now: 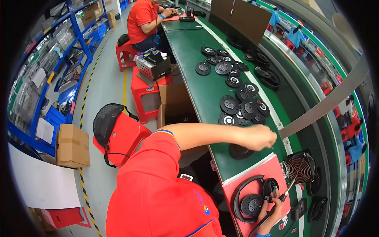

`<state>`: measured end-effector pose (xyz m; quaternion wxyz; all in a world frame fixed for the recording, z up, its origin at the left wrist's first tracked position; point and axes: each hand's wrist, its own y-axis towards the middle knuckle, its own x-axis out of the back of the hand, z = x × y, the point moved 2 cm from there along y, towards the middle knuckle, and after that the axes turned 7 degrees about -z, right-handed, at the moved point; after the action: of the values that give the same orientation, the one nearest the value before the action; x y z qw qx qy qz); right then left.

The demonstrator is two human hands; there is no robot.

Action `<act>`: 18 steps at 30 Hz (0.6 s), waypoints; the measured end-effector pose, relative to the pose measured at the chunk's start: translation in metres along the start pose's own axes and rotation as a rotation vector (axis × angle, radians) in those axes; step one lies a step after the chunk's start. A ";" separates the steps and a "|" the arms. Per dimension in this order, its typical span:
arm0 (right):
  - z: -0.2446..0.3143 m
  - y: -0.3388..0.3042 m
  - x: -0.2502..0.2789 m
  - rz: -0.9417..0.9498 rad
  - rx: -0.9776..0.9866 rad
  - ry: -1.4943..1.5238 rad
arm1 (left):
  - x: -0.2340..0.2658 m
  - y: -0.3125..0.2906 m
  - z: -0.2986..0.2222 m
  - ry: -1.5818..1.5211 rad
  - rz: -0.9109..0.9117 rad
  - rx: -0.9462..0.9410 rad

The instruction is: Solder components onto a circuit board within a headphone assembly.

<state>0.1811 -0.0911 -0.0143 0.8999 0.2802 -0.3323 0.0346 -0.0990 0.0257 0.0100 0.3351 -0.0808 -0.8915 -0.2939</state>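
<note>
My left arm reaches across the green bench, and my left hand [258, 137] is closed above a dark round part [240, 151]. Whatever its fingers hold, if anything, cannot be made out. Low on the right, my right hand [272, 207] grips a soldering iron [284, 197] by its dark handle, the metal tip pointing up toward the fan. Under and beside this hand, a black over-ear headphone [237, 197] lies on a red mat [272, 166]. One ear cup [251, 205] shows a perforated disc; the other ear cup [270, 185] is opened, with small green bits inside.
Several black round speaker parts [248, 108] lie in clusters along the bench [185, 59]. A fan with a copper-coloured grille [299, 169] stands right of the mat. A seated co-worker in red [139, 19] works farther up. Red stools [140, 96] and an open carton [173, 96] flank the bench.
</note>
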 end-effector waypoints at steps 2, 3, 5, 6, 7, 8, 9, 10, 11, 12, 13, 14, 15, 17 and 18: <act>0.008 0.003 0.001 -0.018 0.081 -0.017 | -0.011 0.003 -0.026 -0.211 0.053 -0.065; 0.009 0.005 0.000 -0.020 0.080 -0.018 | -0.018 0.003 -0.040 -0.316 0.142 -0.047; 0.010 0.005 0.001 -0.115 0.039 0.065 | -0.038 0.003 -0.064 -0.464 0.269 -0.072; 0.006 0.002 0.003 -0.117 0.037 0.064 | -0.050 0.003 -0.074 -0.508 0.307 -0.115; 0.000 0.001 0.007 -0.197 -0.068 0.122 | -0.056 0.003 -0.084 -0.544 0.323 -0.100; -0.003 -0.002 0.010 -0.277 -0.173 0.180 | -0.061 0.004 -0.094 -0.582 0.341 -0.085; -0.003 -0.005 0.012 -0.341 -0.165 0.184 | -0.068 0.005 -0.100 -0.559 0.339 -0.076; 0.006 -0.008 0.014 -0.358 -0.182 0.174 | -0.074 0.007 -0.104 -0.568 0.362 -0.085; 0.018 -0.010 0.017 -0.408 -0.228 0.154 | -0.081 0.008 -0.108 -0.564 0.361 -0.113; 0.026 -0.012 0.019 -0.464 -0.280 0.129 | -0.088 0.009 -0.113 -0.567 0.368 -0.145; 0.026 -0.015 0.020 -0.504 -0.182 -0.007 | -0.094 0.011 -0.117 -0.541 0.422 -0.160; 0.024 -0.013 0.016 -0.558 -0.239 0.064 | -0.095 0.013 -0.112 -0.578 0.418 -0.142; 0.025 -0.009 0.014 -0.581 -0.239 0.203 | -0.095 0.012 -0.109 -0.630 0.434 -0.124; 0.029 -0.003 0.012 -0.578 -0.179 0.137 | -0.091 0.009 -0.106 -0.639 0.482 -0.023; 0.030 0.000 0.015 -0.544 -0.170 0.033 | -0.087 0.008 -0.104 -0.663 0.444 0.001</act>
<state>0.1758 -0.1087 0.0139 0.9018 0.2818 -0.2319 -0.2313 0.0274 -0.0234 0.0207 0.0844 -0.3619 -0.9123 -0.1719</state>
